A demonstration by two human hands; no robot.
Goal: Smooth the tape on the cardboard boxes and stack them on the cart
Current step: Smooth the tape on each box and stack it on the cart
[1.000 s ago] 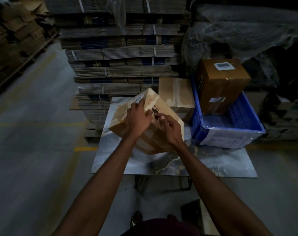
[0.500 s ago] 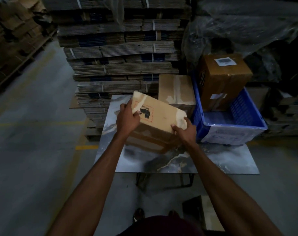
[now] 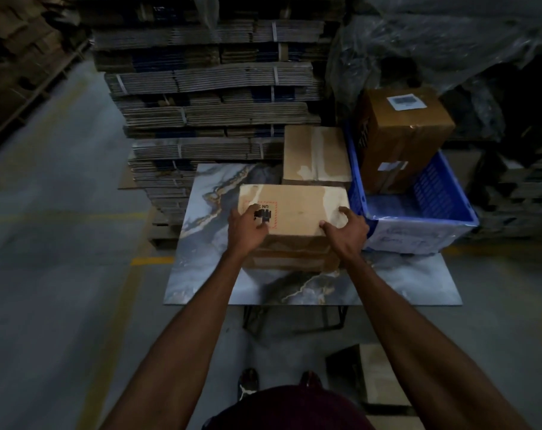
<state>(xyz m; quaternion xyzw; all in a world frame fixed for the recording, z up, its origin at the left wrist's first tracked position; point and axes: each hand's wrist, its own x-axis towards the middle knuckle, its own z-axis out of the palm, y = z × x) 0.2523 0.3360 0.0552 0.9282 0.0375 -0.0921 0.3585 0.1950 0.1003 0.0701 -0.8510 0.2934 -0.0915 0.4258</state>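
A cardboard box with a black-and-red printed mark lies flat on the marble-patterned table. Pale tape runs across its right end. My left hand holds the near left corner, with the thumb on the printed mark. At the near right corner, my right hand grips with its fingers spread over the top and the side. A second taped box sits right behind the first.
A blue plastic crate holding a tall brown box stands at the table's right. Strapped bundles of flat cardboard are stacked behind the table. Plastic-wrapped goods are at the back right. Another box lies on the floor by my feet.
The box was tilted up on edge in my hands, was turned over, and now lies flat on the table. Both hands have moved out to its near corners.
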